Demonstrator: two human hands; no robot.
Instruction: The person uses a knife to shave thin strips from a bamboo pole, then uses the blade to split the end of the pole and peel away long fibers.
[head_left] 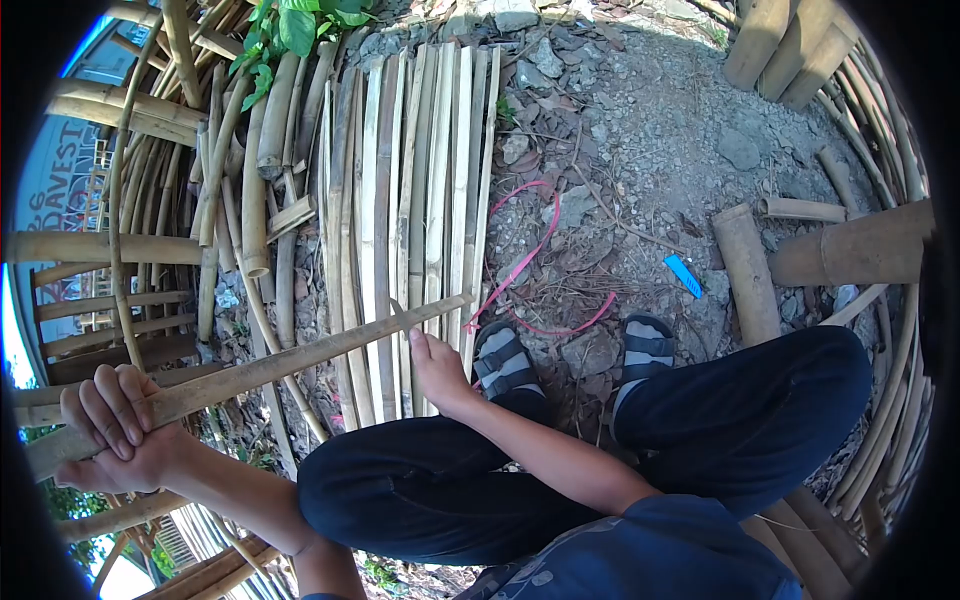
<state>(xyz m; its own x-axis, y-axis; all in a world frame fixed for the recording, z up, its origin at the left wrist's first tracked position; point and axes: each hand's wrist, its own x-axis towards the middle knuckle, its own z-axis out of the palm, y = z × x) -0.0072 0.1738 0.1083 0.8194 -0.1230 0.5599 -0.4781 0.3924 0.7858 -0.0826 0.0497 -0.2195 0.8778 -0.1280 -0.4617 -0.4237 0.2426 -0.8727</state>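
My left hand (115, 425) is wrapped round the near end of a long split bamboo strip (290, 362). The strip slants up to the right, over a bundle of bamboo slats (375, 215). Near its far end, my right hand (440, 372) is closed, with its fingertips just below the strip. A narrow, blade-like piece (399, 312), which looks like a small knife, sticks up from these fingers and crosses the strip. Its handle is hidden in the hand.
Pink plastic strap (540, 250) loops over the stony ground between the slats and my sandalled feet. A blue object (683, 276) lies farther right, near a cut bamboo piece (748, 272). Bamboo poles (262, 165) stack up at the left; thick culms (850, 250) stand at the right.
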